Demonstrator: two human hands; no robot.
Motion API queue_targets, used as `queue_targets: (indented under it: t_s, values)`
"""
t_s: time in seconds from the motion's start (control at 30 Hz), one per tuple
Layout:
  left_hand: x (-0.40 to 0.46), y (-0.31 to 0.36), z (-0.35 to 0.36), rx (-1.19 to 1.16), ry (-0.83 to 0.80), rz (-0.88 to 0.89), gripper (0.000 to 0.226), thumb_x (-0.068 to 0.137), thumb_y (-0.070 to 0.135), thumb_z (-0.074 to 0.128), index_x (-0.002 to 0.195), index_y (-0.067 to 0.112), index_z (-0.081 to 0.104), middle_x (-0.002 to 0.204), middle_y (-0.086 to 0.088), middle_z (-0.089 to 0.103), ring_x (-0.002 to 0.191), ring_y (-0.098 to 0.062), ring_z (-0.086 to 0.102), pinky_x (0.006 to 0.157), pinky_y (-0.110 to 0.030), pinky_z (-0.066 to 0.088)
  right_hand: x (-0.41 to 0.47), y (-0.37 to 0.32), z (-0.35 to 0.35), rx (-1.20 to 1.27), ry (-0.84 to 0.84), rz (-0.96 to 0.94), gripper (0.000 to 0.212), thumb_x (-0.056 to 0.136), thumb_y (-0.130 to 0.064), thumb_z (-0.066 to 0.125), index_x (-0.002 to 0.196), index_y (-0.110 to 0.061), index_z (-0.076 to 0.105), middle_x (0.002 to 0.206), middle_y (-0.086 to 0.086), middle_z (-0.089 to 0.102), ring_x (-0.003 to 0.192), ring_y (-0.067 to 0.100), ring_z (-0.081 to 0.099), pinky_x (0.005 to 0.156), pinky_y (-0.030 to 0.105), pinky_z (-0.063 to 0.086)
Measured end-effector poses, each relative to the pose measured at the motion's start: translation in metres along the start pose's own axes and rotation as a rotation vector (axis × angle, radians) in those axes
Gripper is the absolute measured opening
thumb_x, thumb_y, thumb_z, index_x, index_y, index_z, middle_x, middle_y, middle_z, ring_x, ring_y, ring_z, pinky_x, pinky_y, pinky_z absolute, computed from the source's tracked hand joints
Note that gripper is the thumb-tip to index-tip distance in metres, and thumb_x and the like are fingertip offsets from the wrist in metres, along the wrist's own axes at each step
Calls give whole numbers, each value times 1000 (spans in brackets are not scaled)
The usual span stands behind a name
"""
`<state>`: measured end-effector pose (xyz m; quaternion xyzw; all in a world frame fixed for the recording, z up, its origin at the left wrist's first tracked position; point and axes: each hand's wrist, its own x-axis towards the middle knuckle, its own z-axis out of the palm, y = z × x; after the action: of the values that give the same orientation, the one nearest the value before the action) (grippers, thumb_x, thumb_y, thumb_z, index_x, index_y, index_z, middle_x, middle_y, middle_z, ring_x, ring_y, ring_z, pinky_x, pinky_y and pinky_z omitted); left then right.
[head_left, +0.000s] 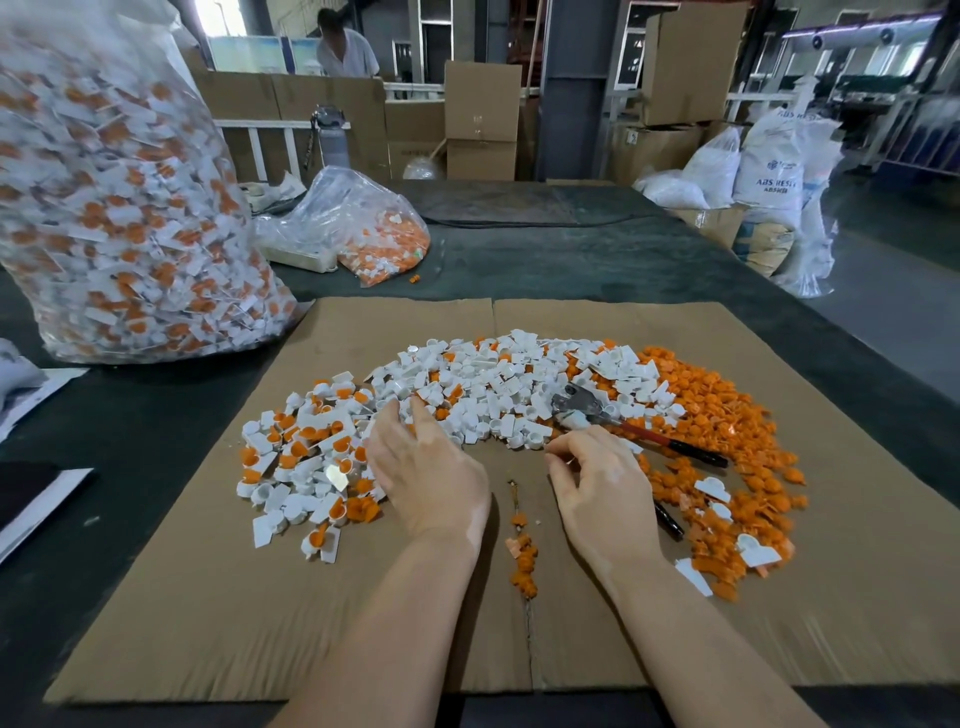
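Note:
A curved heap of small white plastic parts (493, 384) lies on a flat cardboard sheet (260, 623), with white-and-orange assembled pieces (306, 457) at its left end and loose orange caps (727, 441) at its right. My left hand (426, 473) reaches into the white pile, fingers spread and touching parts. My right hand (602, 488) hovers near the pile's front edge, fingertips pinched on something thin and small. Pliers with red and black handles (623, 421) rest on the pile just beyond it. A short string of orange caps (523, 556) lies between my wrists.
A big clear bag full of white-and-orange pieces (114, 208) stands at the left. A smaller open bag (363, 228) sits behind on the dark table (571, 260). Cardboard boxes (480, 119), white sacks (774, 166) and a person (345, 47) are farther back.

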<state>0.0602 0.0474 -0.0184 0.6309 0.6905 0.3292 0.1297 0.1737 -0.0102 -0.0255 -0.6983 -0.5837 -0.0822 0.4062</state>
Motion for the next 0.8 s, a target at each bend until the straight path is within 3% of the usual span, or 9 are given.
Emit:
queue_targets:
  t_s: [0.17,0.23,0.37,0.5,0.7,0.8]
  values:
    - [0,1,3,56,-30,316,44,93,15,52,135,25,47,143,2,34,133,-17,14,116,-38,11,6,4,-11,-61,40,-12,8,81,-2,67,87,-6,71,82,6,67,80,21,61,73,30,48]
    - [0,2,6,77,-101,442,51,91,9,50,138,26,44,145,4,34,133,-17,18,113,-34,14,12,12,-19,-174,47,110,12,86,-6,62,95,-8,70,90,7,68,90,24,60,80,38,47]
    - [1,2,15,161,-197,606,65,88,0,44,146,25,30,153,1,23,134,-21,19,110,-33,19,22,25,-36,-478,-88,343,19,92,-9,50,97,-18,66,98,1,63,97,21,53,83,36,33]
    - [4,1,20,94,-221,614,42,98,7,39,137,20,46,143,2,41,125,-19,31,103,-25,24,25,30,-42,-636,-241,390,15,95,-26,50,90,-20,63,86,-3,54,96,20,51,86,39,33]
    - [7,0,20,-18,-219,549,25,99,9,42,114,16,60,113,1,55,107,-15,44,85,-19,33,31,35,-40,-570,-309,414,10,92,-19,57,100,-19,63,97,0,63,98,20,56,93,39,37]
    - [5,2,17,-70,-233,515,24,98,7,44,116,13,59,112,-2,51,106,-17,46,82,-20,37,34,33,-42,-487,-278,383,12,90,-16,60,101,-14,64,98,3,63,90,19,60,81,33,50]
